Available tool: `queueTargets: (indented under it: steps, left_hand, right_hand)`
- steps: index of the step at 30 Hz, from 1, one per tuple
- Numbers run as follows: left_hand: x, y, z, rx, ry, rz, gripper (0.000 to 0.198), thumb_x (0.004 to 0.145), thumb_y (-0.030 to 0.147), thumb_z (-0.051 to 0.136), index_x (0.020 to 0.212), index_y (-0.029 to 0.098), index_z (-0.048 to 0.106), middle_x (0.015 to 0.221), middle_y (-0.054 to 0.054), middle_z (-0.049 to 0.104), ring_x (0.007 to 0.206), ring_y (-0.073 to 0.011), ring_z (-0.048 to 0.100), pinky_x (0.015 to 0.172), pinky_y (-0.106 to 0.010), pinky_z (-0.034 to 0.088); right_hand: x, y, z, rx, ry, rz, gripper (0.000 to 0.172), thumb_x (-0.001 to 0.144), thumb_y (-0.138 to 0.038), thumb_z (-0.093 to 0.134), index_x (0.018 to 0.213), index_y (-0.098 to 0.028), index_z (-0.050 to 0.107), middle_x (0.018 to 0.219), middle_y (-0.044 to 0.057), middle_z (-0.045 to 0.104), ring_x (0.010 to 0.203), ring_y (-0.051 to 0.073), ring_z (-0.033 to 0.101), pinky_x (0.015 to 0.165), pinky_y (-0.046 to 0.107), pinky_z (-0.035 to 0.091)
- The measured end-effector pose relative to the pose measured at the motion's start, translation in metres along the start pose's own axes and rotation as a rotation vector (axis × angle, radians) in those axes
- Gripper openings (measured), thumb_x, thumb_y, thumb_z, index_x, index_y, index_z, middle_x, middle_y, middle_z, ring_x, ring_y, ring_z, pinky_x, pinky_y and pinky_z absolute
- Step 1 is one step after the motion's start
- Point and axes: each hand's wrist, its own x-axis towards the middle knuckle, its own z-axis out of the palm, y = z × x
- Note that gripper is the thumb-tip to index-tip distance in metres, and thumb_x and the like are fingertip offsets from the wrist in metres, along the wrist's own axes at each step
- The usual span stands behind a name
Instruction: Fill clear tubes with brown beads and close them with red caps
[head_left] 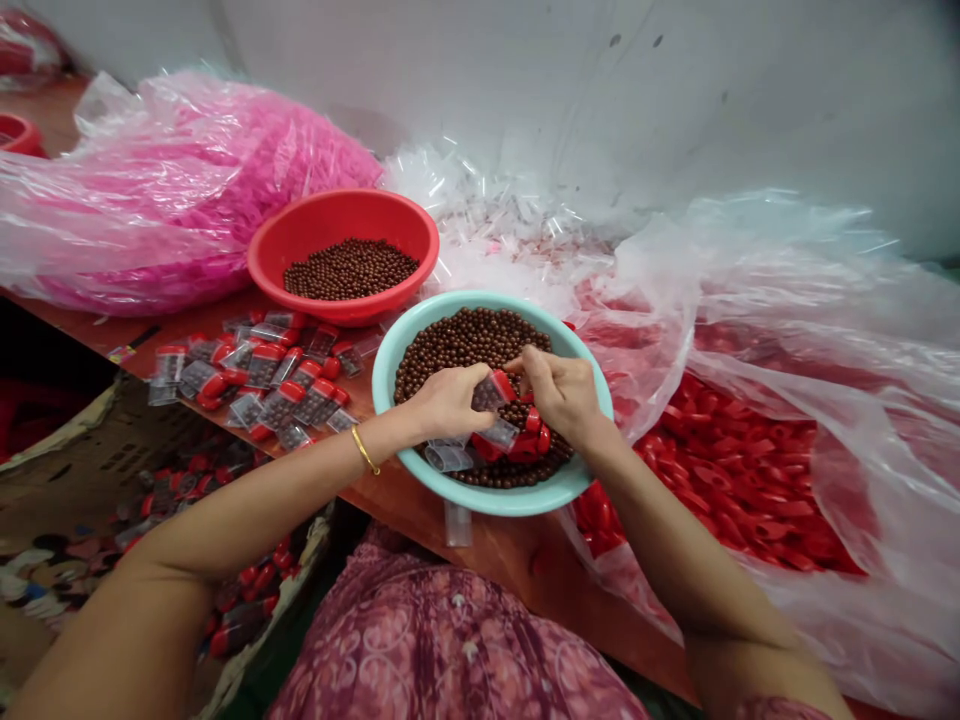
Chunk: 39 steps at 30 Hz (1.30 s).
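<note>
My left hand (pixel 450 402) is closed around a small clear container with a red cap (pixel 491 390), tilted over the light blue basin (pixel 388 350). Dark beads show through its wall. My right hand (pixel 559 393) is beside the cap with fingers curled in a pinch; what is between them, if anything, is hidden. Below both hands lie brown beads (pixel 472 340), filling much of the basin. Loose red caps (pixel 534 440) and empty clear tubes (pixel 448 457) rest on the beads near the basin's front side.
A red basin (pixel 262 255) of brown beads stands behind left. Filled red-capped containers (pixel 262 365) lie on the table, with more in a cardboard box (pixel 67 480) below. Plastic bags hold pink pieces (pixel 262 150), clear tubes (pixel 510 205) and red caps (pixel 735 480).
</note>
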Motion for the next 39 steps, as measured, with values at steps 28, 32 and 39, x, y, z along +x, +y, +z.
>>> queueTargets:
  steps: [28, 32, 39]
  left_hand:
    - [-0.01, 0.004, 0.012, 0.301, 0.043, 0.172, 0.022, 0.074, 0.032, 0.056, 0.089, 0.016, 0.055, 0.079, -0.006, 0.067, 0.071, -0.0213, 0.064, 0.063, -0.03, 0.048]
    - [-0.011, 0.006, 0.012, 0.326, 0.005, 0.153, 0.021, 0.075, 0.032, 0.056, 0.09, 0.016, 0.055, 0.082, -0.007, 0.068, 0.075, -0.0229, 0.065, 0.065, -0.031, 0.048]
    - [-0.014, 0.008, 0.01, 0.335, -0.104, 0.135, 0.028, 0.076, 0.033, 0.057, 0.097, 0.013, 0.057, 0.085, -0.011, 0.068, 0.079, -0.0267, 0.066, 0.07, -0.035, 0.051]
  right_hand:
    - [0.014, -0.025, 0.031, 0.777, -0.082, 0.48, 0.071, 0.087, -0.07, 0.017, 0.105, -0.019, 0.064, 0.102, 0.007, 0.068, 0.104, 0.02, 0.06, 0.1, 0.038, 0.042]
    - [0.014, -0.022, 0.035, 0.717, -0.123, 0.47, 0.078, 0.084, -0.075, 0.015, 0.097, -0.018, 0.066, 0.102, 0.009, 0.068, 0.104, 0.02, 0.06, 0.097, 0.036, 0.045]
    - [0.007, -0.01, 0.045, 0.616, -0.206, 0.4, 0.067, 0.087, -0.069, 0.026, 0.116, -0.02, 0.063, 0.11, 0.006, 0.066, 0.109, 0.018, 0.057, 0.106, 0.037, 0.038]
